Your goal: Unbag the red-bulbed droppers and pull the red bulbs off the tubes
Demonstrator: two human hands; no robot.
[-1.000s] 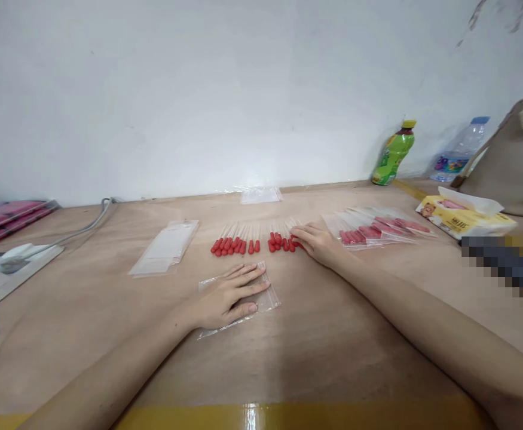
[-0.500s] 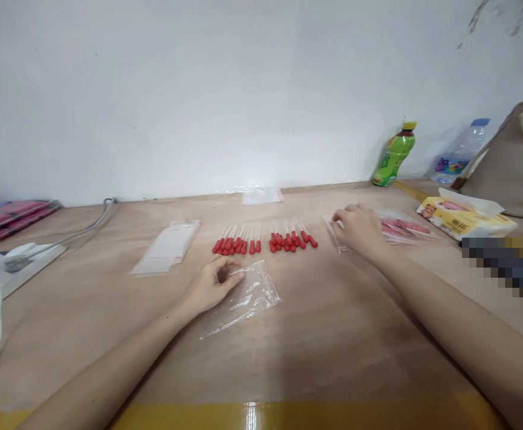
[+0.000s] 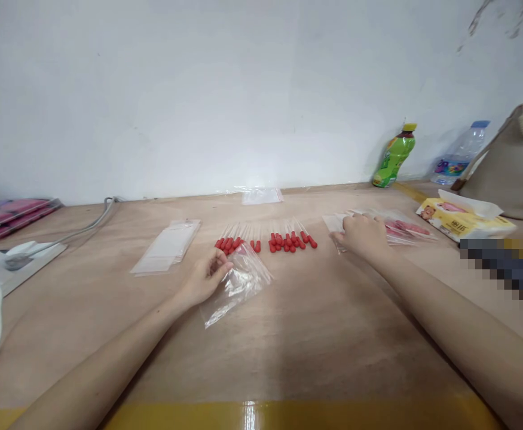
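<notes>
- Clear bag (image 3: pixel 242 288) pinched near its 10 o'clock edge by the left hand (image 3: pixel 202 276); grip narrow, thumb against fingers. Film appears partly lifted off the bench (image 3: pixel 198 364).
- Near cluster of red-tipped sticks (image 3: pixel 231 245) placed at 12 o'clock from the bag, partly overlapped by its film. Bag best held lightly and raised clear, so the tips are not dragged or rolled.
- Far cluster of red-tipped sticks (image 3: pixel 288 240) set at 2 o'clock from the bag, just beside the near cluster. The gap between the two is best respected, or the groups may be mixed.
- Right hand (image 3: pixel 363 234) placed over the filled bags (image 3: pixel 407 229), at 3 o'clock from the far cluster. Fingers curled; whether anything is gripped cannot be told. Light pressure advised; thin sticks could be bent.
- Flat bags (image 3: pixel 166 248) stacked at 10 o'clock from the held bag, untouched.
- Opening edge obscured by glare; best found by fingertip feel. A soft pinch is called for, as thin film is easily creased.
</notes>
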